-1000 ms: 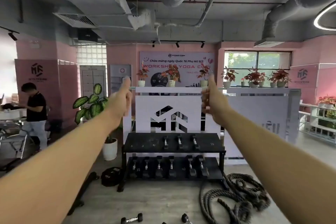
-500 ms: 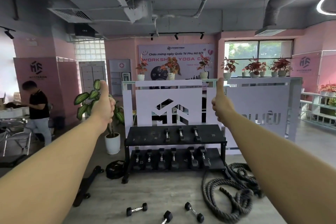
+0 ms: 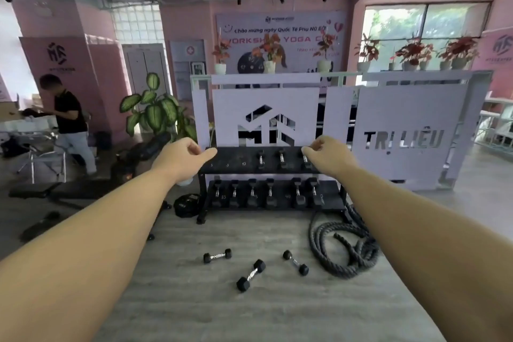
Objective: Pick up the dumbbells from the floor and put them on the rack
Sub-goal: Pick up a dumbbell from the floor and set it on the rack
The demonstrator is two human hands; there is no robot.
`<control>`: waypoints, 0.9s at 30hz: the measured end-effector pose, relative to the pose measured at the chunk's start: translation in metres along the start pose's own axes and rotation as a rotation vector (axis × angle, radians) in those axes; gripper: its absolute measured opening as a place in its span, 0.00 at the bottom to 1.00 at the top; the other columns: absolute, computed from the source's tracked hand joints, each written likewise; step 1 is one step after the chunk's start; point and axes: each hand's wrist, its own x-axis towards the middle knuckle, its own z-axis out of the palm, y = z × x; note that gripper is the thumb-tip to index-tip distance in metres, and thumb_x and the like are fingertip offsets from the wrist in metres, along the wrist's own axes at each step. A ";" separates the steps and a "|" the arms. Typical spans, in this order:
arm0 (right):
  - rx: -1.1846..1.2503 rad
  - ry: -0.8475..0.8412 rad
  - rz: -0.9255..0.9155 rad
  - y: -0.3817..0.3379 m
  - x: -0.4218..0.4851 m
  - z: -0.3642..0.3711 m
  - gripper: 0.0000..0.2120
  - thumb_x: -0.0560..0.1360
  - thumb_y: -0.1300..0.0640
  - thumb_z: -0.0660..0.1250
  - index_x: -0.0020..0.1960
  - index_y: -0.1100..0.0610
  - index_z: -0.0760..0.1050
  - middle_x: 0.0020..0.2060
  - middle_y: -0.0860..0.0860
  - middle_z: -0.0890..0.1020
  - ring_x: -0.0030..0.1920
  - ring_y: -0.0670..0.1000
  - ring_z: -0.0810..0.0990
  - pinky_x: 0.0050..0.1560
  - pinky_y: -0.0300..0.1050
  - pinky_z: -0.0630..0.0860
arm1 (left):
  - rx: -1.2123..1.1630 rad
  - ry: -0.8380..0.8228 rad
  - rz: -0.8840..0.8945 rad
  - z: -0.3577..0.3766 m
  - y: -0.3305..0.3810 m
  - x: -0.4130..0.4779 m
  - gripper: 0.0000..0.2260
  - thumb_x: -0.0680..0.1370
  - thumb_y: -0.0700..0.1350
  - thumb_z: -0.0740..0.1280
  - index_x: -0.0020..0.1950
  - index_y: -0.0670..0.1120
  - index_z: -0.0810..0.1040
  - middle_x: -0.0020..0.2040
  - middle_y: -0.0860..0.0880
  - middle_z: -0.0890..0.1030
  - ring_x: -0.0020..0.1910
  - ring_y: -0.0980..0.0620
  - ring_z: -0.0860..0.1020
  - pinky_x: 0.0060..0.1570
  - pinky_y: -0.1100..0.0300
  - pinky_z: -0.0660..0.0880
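Three small black hex dumbbells lie on the grey floor: a left dumbbell (image 3: 217, 255), a middle dumbbell (image 3: 251, 275) and a right dumbbell (image 3: 296, 262). Beyond them stands a black two-shelf rack (image 3: 236, 165) with dumbbells on both shelves; the left part of the top shelf is bare. Both my arms stretch forward. My left hand (image 3: 184, 158) hangs in front of the rack's upper left corner, fingers loosely curled, holding nothing. My right hand (image 3: 327, 154) is level with the top shelf's right end, fingers loosely curled and empty.
A coiled battle rope (image 3: 342, 244) lies right of the rack. A weight plate (image 3: 186, 204) leans by the rack's left foot, with a bench (image 3: 55, 191) further left. A person (image 3: 69, 122) stands at the far left. White logo panels (image 3: 402, 130) rise behind the rack.
Both hands dropped from a thumbs-up to loosely curled fingers and came down to rack height. The view tilted downward, bringing all three floor dumbbells into sight.
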 end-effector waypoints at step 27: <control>-0.311 -0.489 -0.031 0.033 0.104 0.350 0.25 0.76 0.37 0.62 0.69 0.47 0.73 0.61 0.49 0.82 0.59 0.55 0.81 0.56 0.51 0.78 | 0.343 -0.268 -0.065 0.194 -0.250 0.104 0.20 0.75 0.68 0.66 0.56 0.54 0.76 0.52 0.56 0.78 0.50 0.52 0.77 0.45 0.54 0.75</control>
